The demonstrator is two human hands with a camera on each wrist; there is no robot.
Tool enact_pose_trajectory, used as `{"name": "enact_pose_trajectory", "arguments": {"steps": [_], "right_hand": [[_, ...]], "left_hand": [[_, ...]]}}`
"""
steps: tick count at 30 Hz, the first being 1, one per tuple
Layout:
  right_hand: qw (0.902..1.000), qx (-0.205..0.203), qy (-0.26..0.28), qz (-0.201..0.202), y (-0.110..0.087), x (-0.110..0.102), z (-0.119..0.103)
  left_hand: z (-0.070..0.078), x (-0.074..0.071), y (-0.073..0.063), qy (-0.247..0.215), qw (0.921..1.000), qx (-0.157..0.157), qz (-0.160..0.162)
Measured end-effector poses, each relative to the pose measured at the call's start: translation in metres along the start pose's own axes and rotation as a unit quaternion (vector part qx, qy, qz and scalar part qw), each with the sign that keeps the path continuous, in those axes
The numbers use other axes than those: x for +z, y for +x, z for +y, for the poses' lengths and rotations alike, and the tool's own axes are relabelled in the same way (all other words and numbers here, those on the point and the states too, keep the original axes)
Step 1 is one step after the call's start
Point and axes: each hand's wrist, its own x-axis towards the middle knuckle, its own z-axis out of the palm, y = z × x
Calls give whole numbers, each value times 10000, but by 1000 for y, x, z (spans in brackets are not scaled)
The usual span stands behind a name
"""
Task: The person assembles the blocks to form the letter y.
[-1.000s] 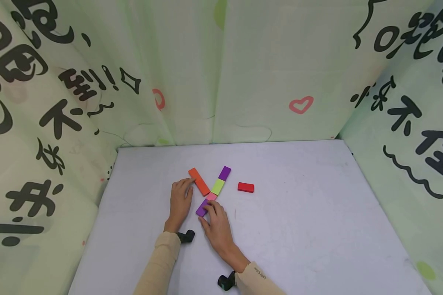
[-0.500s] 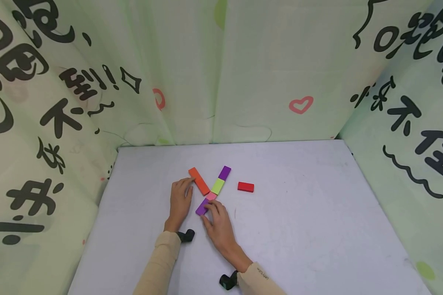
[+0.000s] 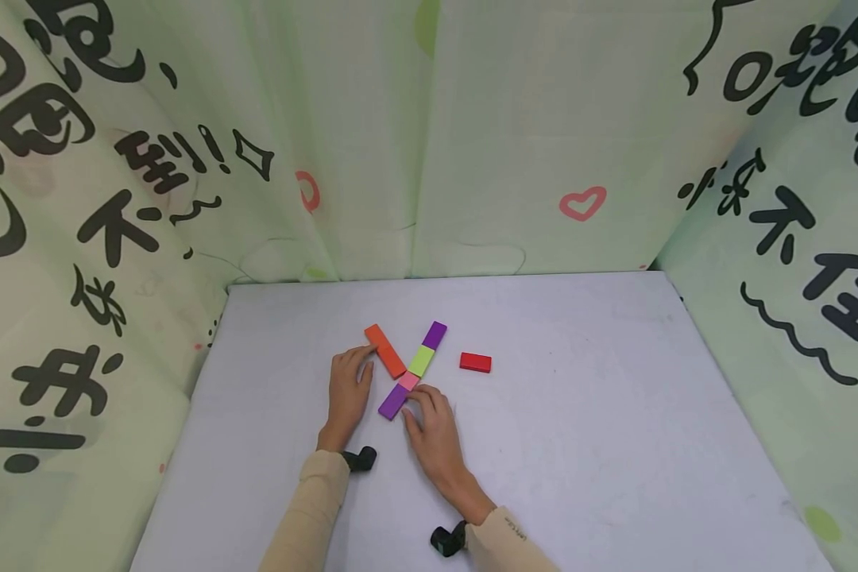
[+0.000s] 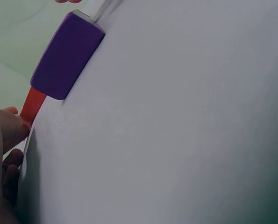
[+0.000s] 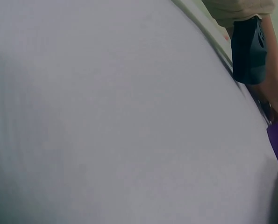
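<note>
My left hand (image 3: 349, 389) lies on the table with its fingertips at the side of an orange strip of blocks (image 3: 386, 351); its fingers are loosely bent. A pink block (image 3: 408, 381) sits where the orange strip meets a green block (image 3: 422, 361), which has a purple block (image 3: 434, 335) beyond it. Below the pink one slants a second purple block (image 3: 392, 403), large in the left wrist view. Beside its right edge is my right hand (image 3: 436, 437), fingertips close to the pink end and thumb apart from the forefinger, pinching nothing.
A single red block (image 3: 475, 363) lies to the right of the Y-shaped row. The white table (image 3: 600, 429) is walled by pale green printed curtains (image 3: 500, 159) at the back and sides. Black wrist cameras (image 3: 449, 540) jut out at both wrists.
My right hand has let go of the lower purple block and drawn back to the right, uncovering it. My left hand and the blocks stay where they were.
</note>
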Motion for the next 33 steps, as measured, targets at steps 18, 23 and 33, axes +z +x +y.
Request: {"name": "enact_pose_trajectory", "arguments": {"steps": [18,23,33], "right_hand": [[9984,500,22,263,12,-19,21],[9965,660,5,507,17,-25,30],[9878,1055,-102,1143,32,-38,45]], "left_hand": [[-2,1,1,5,9995,253,-190],[-2,0,1,20,9995,275,-158],[-4,2,0,53,9994,275,-184]]}}
